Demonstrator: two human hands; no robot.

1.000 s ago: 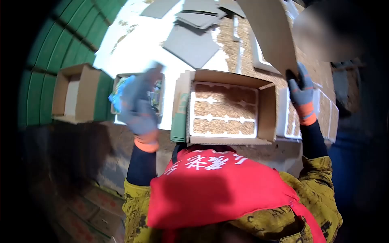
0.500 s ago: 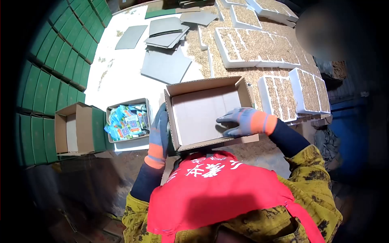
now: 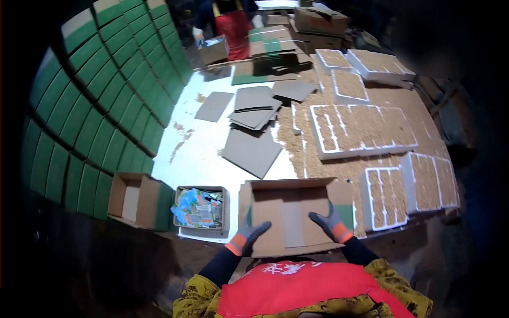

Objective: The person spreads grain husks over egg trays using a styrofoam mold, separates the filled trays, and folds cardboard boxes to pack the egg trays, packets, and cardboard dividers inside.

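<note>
An open cardboard box (image 3: pixel 293 212) with a strip of tape along its bottom lies in front of my body. At its left end is my left hand (image 3: pixel 251 232), gloved in grey and orange, thumb over the near left part and fingers behind the side. My right hand (image 3: pixel 330 223) grips the right end the same way, thumb inside. Left of the box, a small tray (image 3: pixel 225 212) holds blue and green packets (image 3: pixel 200 208). Grey cardboard sheets (image 3: pixel 252 152) lie beyond the box.
Green boxes (image 3: pixel 79 114) are stacked at the left, with one open box (image 3: pixel 137 204) beside them. White foam trays (image 3: pixel 384 199) of brown grain-like material stand at the right. Across the table, a person in a red apron (image 3: pixel 232 33) holds a small box (image 3: pixel 214 51).
The view has tilted up, showing the far side. An open box with a taped bottom is now between my hands, and my right hand has moved from inside the box to its right end.
</note>
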